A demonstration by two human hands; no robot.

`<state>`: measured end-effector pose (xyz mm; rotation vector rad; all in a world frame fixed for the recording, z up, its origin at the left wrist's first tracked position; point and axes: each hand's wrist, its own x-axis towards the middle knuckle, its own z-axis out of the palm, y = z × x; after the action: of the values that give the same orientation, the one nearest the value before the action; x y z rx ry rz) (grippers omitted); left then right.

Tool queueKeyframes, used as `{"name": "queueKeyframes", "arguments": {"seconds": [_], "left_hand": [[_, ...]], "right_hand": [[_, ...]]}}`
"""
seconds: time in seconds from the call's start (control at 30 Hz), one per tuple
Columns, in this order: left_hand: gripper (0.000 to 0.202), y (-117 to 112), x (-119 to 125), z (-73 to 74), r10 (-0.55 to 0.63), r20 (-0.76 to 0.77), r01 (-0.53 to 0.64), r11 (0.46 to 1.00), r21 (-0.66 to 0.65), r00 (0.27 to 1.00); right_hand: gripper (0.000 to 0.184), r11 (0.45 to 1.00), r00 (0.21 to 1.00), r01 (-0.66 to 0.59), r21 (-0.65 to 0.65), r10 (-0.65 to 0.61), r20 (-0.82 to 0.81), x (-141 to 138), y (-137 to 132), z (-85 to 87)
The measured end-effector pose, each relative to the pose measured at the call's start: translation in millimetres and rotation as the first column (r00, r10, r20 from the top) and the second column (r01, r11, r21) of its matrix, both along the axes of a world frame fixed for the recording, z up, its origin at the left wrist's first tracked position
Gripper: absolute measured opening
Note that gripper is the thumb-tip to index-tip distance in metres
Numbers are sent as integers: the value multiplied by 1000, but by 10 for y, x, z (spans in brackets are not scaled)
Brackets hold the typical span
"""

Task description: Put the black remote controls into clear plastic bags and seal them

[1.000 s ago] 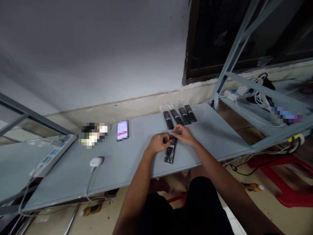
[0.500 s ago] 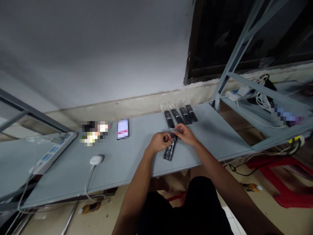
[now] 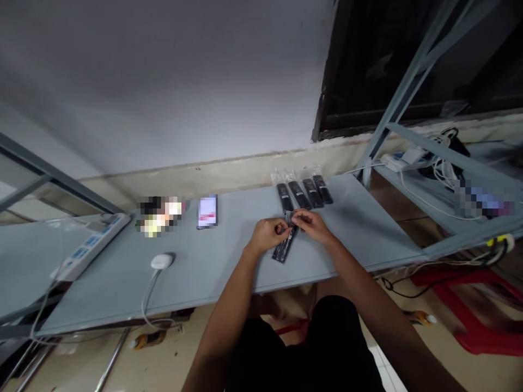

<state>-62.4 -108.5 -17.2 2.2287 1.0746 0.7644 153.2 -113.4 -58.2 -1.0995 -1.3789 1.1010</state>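
Observation:
A black remote in a clear plastic bag lies slanted on the grey table. My left hand is closed on the bag's upper end from the left. My right hand pinches the same end from the right. Both hands meet over the bag's top. Just behind them, a row of several bagged black remotes lies side by side near the wall.
A phone with a lit screen lies at mid-table, a blurred patch to its left. A white round puck with a cable and a power strip sit further left. A metal rack with cables stands right; a red stool below.
The bagged remote has shifted slightly towards the wall with both hands still closed on its top. The view has tilted a little; nothing was let go.

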Motion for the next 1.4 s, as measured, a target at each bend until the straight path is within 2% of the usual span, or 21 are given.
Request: {"name": "queueKeyframes", "arguments": {"seconds": [0.1, 0.3, 0.47, 0.73, 0.97, 1.1, 1.17, 1.23, 1.33, 1.4], "left_hand": [[19, 4, 8, -11, 3, 6, -3, 1000, 20, 1000], [19, 2, 24, -35, 17, 14, -18, 999, 28, 1000], [20, 17, 24, -66, 2, 12, -2, 999, 39, 1000], [23, 20, 27, -78, -15, 21, 14, 999, 40, 1000], [24, 20, 31, -101, -3, 5, 3, 999, 39, 1000], [20, 5, 49, -67, -3, 27, -1, 992, 127, 1000], [28, -12, 63, -36, -22, 71, 7, 976, 215, 997], [48, -28, 78, -18, -59, 73, 37, 961, 275, 996], [75, -34, 95, -38, -135, -14, 134, 951, 277, 991], [83, -26, 99, -71, -185, -57, 193, 949, 251, 981]], "right_hand": [[39, 999, 999, 31, -13, -32, -7, -15, 16, -10], [29, 998, 998, 41, 57, -44, 55, -13, 43, -26], [37, 999, 999, 33, -8, -33, 37, -10, 50, -56], [41, 999, 999, 42, -6, -41, 19, -17, 49, -65], [32, 995, 996, 63, 73, -68, 66, -9, 49, -39], [36, 996, 996, 71, 58, -73, 44, -19, 43, -9], [38, 996, 996, 81, 48, -83, 23, -23, 39, 1], [38, 993, 994, 111, 38, -111, -4, -19, 38, 2], [39, 989, 988, 149, -3, -149, -47, 4, 49, -10], [40, 989, 984, 144, -26, -146, -101, 20, 63, -22]]}}
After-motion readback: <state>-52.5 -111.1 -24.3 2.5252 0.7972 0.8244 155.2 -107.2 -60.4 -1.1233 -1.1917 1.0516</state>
